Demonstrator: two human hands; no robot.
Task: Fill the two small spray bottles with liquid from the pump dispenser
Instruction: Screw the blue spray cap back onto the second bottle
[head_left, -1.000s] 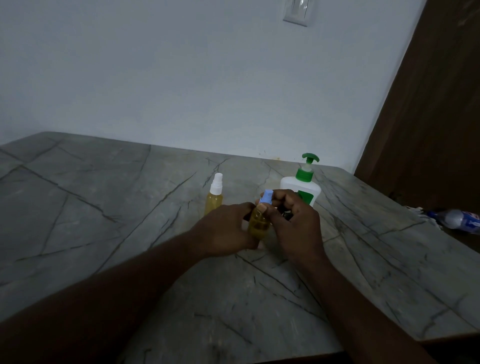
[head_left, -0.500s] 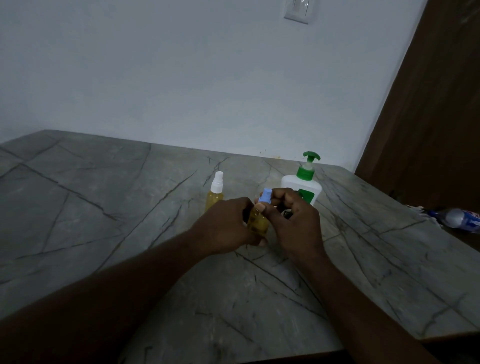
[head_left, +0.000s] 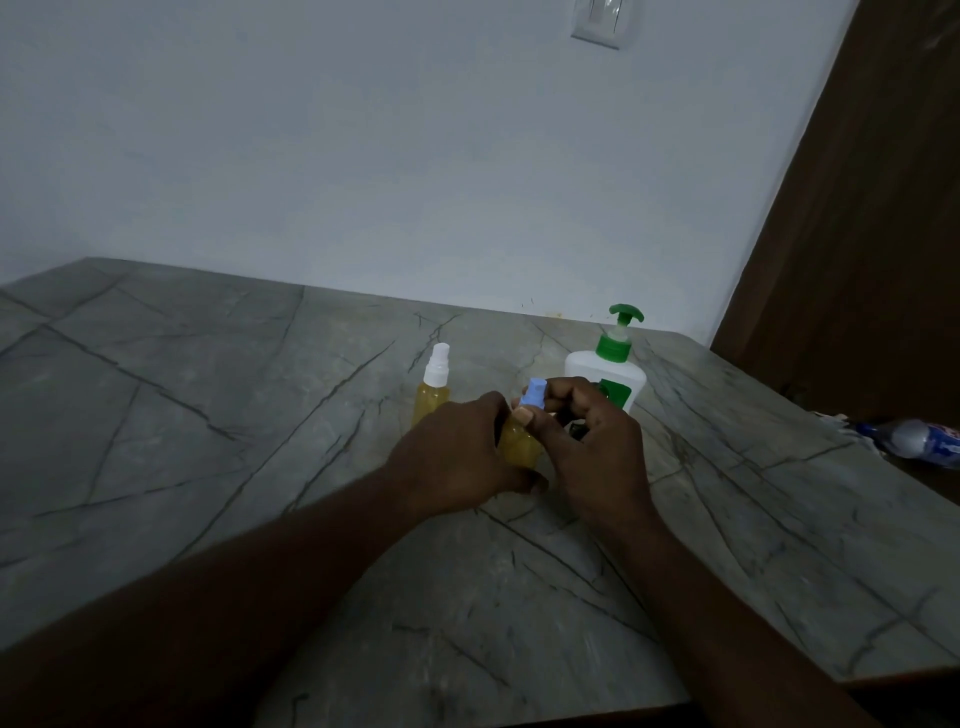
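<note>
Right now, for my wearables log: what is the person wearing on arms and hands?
Nothing shows: the left forearm and right forearm are bare, without sleeves, watch or bracelet; the left hand and right hand have no gloves or visible rings.

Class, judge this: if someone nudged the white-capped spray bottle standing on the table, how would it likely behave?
The white-capped spray bottle stands tall and narrow, so a sideways push would probably tip it. Its round body might then roll on the smooth table. Yellowish liquid fills it, so likely not featherlight.
</note>
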